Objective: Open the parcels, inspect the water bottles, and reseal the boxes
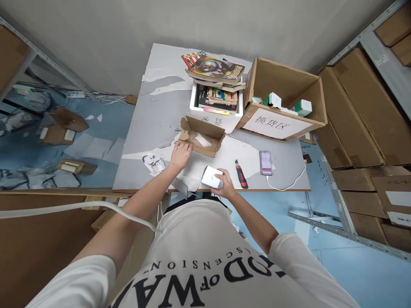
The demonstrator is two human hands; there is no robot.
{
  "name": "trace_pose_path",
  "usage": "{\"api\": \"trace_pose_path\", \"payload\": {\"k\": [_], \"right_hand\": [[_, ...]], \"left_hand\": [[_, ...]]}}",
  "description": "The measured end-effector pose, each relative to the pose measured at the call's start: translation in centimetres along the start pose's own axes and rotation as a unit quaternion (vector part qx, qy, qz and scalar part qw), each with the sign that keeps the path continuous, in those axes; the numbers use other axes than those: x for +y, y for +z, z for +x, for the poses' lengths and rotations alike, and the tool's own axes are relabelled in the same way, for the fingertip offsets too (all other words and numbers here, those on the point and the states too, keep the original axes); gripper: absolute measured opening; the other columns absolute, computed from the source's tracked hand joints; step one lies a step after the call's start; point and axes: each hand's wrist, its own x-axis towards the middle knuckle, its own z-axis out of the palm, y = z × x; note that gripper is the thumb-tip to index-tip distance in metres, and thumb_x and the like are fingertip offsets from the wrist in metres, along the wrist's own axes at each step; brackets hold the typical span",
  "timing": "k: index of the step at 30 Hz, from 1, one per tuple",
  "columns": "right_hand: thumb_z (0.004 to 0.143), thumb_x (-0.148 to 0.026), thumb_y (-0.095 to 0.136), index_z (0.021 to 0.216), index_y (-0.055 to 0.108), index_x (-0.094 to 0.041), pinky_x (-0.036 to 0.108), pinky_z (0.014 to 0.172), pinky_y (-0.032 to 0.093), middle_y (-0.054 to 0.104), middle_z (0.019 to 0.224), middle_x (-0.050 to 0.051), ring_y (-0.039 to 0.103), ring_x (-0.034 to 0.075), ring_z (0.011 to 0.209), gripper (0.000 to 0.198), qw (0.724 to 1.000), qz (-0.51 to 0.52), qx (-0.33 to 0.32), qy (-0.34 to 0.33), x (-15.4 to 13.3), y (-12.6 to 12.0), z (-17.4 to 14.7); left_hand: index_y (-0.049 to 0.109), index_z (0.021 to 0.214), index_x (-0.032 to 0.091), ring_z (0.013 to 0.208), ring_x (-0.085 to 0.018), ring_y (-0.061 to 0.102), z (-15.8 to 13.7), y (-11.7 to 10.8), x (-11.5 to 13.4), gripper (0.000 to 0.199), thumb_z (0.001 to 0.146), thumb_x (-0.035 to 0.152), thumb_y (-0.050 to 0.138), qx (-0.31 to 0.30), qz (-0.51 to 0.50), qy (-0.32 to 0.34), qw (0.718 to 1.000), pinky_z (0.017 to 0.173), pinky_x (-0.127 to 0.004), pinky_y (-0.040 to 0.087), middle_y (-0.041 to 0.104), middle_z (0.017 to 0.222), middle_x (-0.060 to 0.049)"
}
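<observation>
right hand (225,185) has its fingers wrapped round a small white box (212,176) at the near edge of the bench (154,115). left hand (180,154) rests on the corner of an open cardboard mailer (202,136), fingers loosely curled on its flap. red box cutter (241,173) and a phone (266,162) lie just to the right.

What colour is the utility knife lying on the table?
Red and black utility knife, right of the right hand, clearest in the head view.
</observation>
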Motion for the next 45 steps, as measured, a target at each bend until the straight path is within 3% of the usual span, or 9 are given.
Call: {"api": "trace_pose_path", "payload": {"k": [3,10,15,18,26,30,37,41,45], "right_hand": [[0.068,-0.026,0.069,0.111,0.041,-0.022,0.044,0.091,0.049,0.045,0.122,0.017,0.052,0.027,0.118,0.051,0.999,0.01,-0.033,0.023,2.1,1.5,0.5],[0.074,-0.033,0.069,0.115,0.041,-0.021,0.045,0.096,0.046,0.043,0.127,0.017,0.046,0.026,0.125,0.051,0.993,0.033,-0.105,0.046,3.8,0.8,-0.1],[0.074,-0.049,0.069,0.125,0.042,-0.016,0.048,0.098,0.044,0.033,0.139,0.023,0.034,0.031,0.134,0.066,0.984,0.001,-0.175,0.012,2.2,-1.9,1.7],[0.076,-0.055,0.066,0.123,0.051,-0.017,0.052,0.105,0.035,0.031,0.143,0.021,0.026,0.034,0.138,0.062,0.97,-0.056,-0.232,-0.036,0.7,-3.1,4.0],[0.08,-0.035,0.065,0.114,0.055,-0.02,0.042,0.092,0.046,0.04,0.135,0.016,0.05,0.026,0.115,0.039,0.921,-0.133,-0.358,-0.068,-1.3,-3.2,7.8],[0.077,-0.026,0.063,0.102,0.057,-0.018,0.04,0.088,0.048,0.047,0.121,0.014,0.052,0.025,0.107,0.027,0.932,-0.116,-0.335,-0.076,-0.8,-3.8,8.1],[0.081,-0.014,0.046,0.132,0.042,-0.018,0.048,0.101,0.04,0.037,0.134,0.019,0.04,0.028,0.128,0.052,0.984,-0.138,-0.095,0.056,1.4,-4.7,3.7],[0.083,-0.007,0.042,0.124,0.054,-0.021,0.062,0.109,0.02,0.042,0.138,0.016,0.031,0.031,0.136,0.045,0.963,-0.222,-0.154,0.023,1.1,-3.9,2.7],[0.081,-0.003,0.042,0.106,0.062,-0.019,0.062,0.111,0.015,0.055,0.122,0.013,0.042,0.026,0.126,0.036,0.954,-0.197,-0.224,-0.01,0.4,-4.0,3.7]], "left_hand": [[0.041,0.139,0.011,0.14,-0.031,0.027,-2.8,0.2,1.1,0.06,0.079,0.011,0.045,0.035,-0.076,0.034,0.996,0.114,-0.055,0.015,0.04,0.145,-0.018],[0.016,0.149,0.013,0.14,-0.034,0.029,-6.1,3.0,4.5,0.114,0.058,0.039,0.078,-0.1,-0.333,0.063,0.935,0.112,-0.045,0.031,0.027,0.153,-0.018],[0.049,0.129,0.017,0.117,-0.029,0.056,-4.1,4.0,5.4,0.088,0.052,0.043,0.084,-0.085,-0.419,0.045,0.903,0.101,-0.04,0.043,0.059,0.127,-0.011],[0.054,0.12,0.017,0.107,-0.026,0.061,-3.7,3.7,5.5,0.078,0.053,0.042,0.083,-0.078,-0.428,0.044,0.899,0.094,-0.036,0.046,0.064,0.117,-0.008],[0.056,0.108,0.016,0.095,-0.025,0.063,-4.0,3.7,5.8,0.064,0.054,0.039,0.082,-0.059,-0.392,0.027,0.918,0.085,-0.034,0.047,0.066,0.104,-0.006],[0.052,0.116,0.017,0.097,-0.025,0.062,-4.5,4.0,6.0,0.069,0.058,0.042,0.08,-0.025,-0.393,-0.003,0.919,0.088,-0.036,0.048,0.064,0.107,-0.007],[0.048,0.118,0.019,0.103,-0.024,0.059,-5.7,5.0,6.0,0.073,0.057,0.039,0.081,0.029,-0.418,-0.048,0.907,0.085,-0.036,0.053,0.059,0.114,-0.009],[0.046,0.118,0.019,0.107,-0.026,0.058,-5.8,5.3,6.5,0.074,0.056,0.038,0.081,0.031,-0.398,-0.047,0.916,0.087,-0.039,0.053,0.057,0.116,-0.009],[0.047,0.117,0.021,0.107,-0.026,0.058,-5.5,5.1,6.9,0.073,0.055,0.038,0.082,0.029,-0.385,-0.049,0.921,0.084,-0.039,0.053,0.058,0.115,-0.008]]}}
